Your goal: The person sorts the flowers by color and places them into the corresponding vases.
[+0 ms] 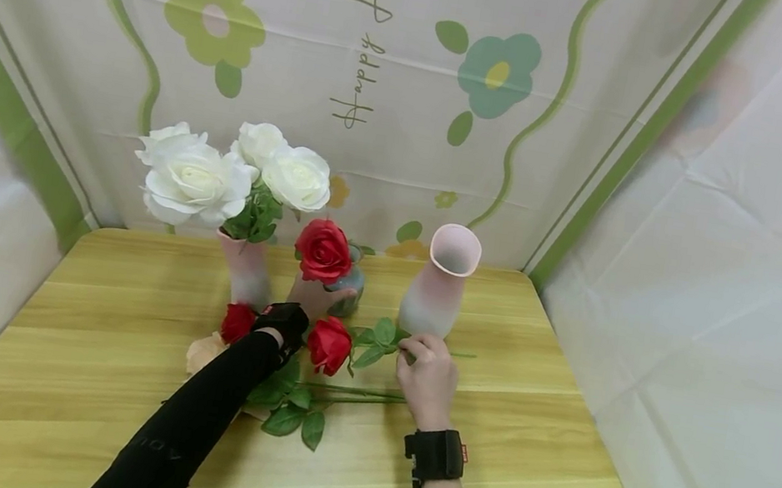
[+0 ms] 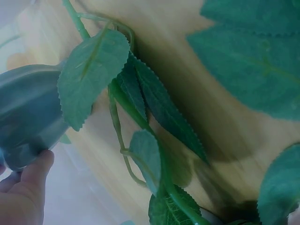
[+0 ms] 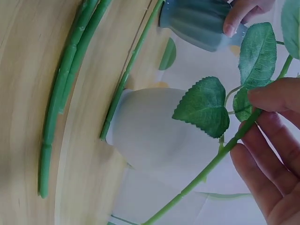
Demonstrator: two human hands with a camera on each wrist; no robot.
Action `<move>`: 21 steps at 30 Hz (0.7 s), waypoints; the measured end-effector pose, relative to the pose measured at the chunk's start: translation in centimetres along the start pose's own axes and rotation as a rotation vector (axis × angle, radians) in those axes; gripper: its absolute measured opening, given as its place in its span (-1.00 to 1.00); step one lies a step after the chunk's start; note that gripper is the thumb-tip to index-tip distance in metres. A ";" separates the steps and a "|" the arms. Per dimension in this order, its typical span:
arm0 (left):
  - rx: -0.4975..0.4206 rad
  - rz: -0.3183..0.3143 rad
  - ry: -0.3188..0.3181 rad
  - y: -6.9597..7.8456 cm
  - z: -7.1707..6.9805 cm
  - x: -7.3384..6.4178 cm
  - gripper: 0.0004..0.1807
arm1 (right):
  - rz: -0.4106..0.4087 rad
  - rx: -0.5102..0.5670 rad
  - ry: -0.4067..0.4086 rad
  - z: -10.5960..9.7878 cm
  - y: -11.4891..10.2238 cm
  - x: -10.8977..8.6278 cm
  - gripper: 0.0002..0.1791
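Right grip [image 1: 428, 376] is pinching a leafy stem [image 3: 201, 176] between thumb and fingers; on my head feed it leads left to a red rose [image 1: 329, 344], held above the table [image 1: 517, 465]. Left grip [image 1: 317, 297] is curled against the blue-gray vase [image 1: 353, 282], which I see gripped near its neck in the right wrist view. A 2nd red rose [image 1: 323, 251] shows at that vase's upper left; I cannot tell whether its stem is inside. Just beyond the right hand stands a pink-and-white vase [image 1: 431, 296], upright. To the left I have white roses [image 1: 196, 179] standing in another pink vase [image 1: 244, 264]. Nearer me, 2 cut stems [image 3: 58, 98] lie side by side, and a peach flower [image 1: 204, 352] sits by the left sleeve [image 1: 208, 402].
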State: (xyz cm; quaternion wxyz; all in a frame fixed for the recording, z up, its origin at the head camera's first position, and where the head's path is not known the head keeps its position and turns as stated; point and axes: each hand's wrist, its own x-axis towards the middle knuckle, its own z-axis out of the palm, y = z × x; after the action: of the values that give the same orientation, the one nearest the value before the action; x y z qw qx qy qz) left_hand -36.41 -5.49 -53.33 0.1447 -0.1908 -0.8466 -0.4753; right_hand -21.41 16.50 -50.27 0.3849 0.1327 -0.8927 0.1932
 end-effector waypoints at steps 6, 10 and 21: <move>-0.006 -0.015 -0.017 -0.4 0.0 0.1 -0.11 | 0.008 0.036 0.016 0.0 -0.1 0.1 -0.84; -0.043 0.007 -0.007 -0.2 -0.1 0.1 -0.21 | 0.006 0.065 0.049 0.1 -0.3 0.1 -0.85; -0.463 -0.127 -0.141 0.8 -0.5 -0.5 -0.49 | 0.026 0.173 0.122 -0.4 -1.2 0.9 -0.84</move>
State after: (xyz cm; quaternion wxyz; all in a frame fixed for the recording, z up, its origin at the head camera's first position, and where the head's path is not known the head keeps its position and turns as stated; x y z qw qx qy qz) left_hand -35.61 -5.66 -52.68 0.0075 -0.1982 -0.7334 -0.6502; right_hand -21.28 15.50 -49.11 0.4233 0.1416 -0.8492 0.2823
